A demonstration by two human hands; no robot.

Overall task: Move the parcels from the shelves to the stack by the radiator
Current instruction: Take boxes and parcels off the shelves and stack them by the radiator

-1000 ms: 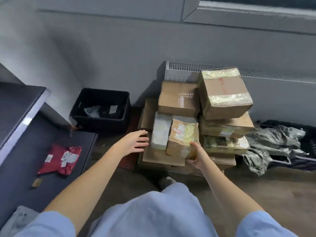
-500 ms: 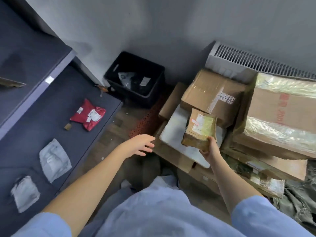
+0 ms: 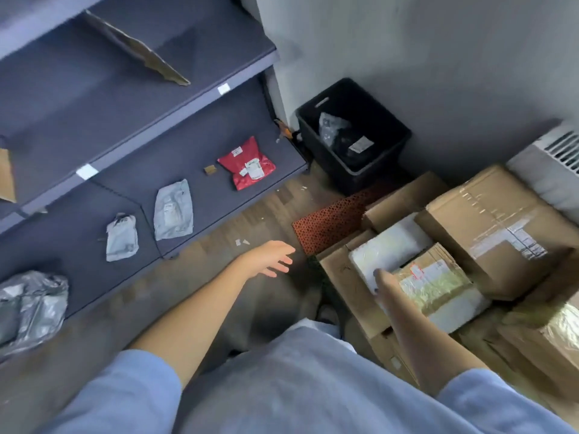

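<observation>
By the white radiator (image 3: 546, 166) stands the stack of cardboard boxes, with a large taped box (image 3: 501, 227) on top. A small taped box (image 3: 434, 281) lies on a white parcel (image 3: 388, 249) in the stack. My right hand (image 3: 383, 281) holds that small box at its left end, the fingers mostly hidden. Relaxed and holding nothing, my left hand (image 3: 268, 258) hovers over the floor between stack and shelves. On the lowest shelf (image 3: 203, 195) lie a red parcel (image 3: 247, 164) and two grey mailer bags (image 3: 174, 208) (image 3: 122, 233).
A crumpled grey bag (image 3: 31, 305) lies at the shelf's near end. A black crate (image 3: 398, 142) with bagged items stands in the corner. A red perforated mat (image 3: 332, 217) lies on the wooden floor beside the stack. Cardboard scraps (image 3: 141, 51) lie on the upper shelf.
The small taped box has come down flat onto the white parcel with my right hand still on it. My view has swung left toward the shelves, and my left hand has drifted that way.
</observation>
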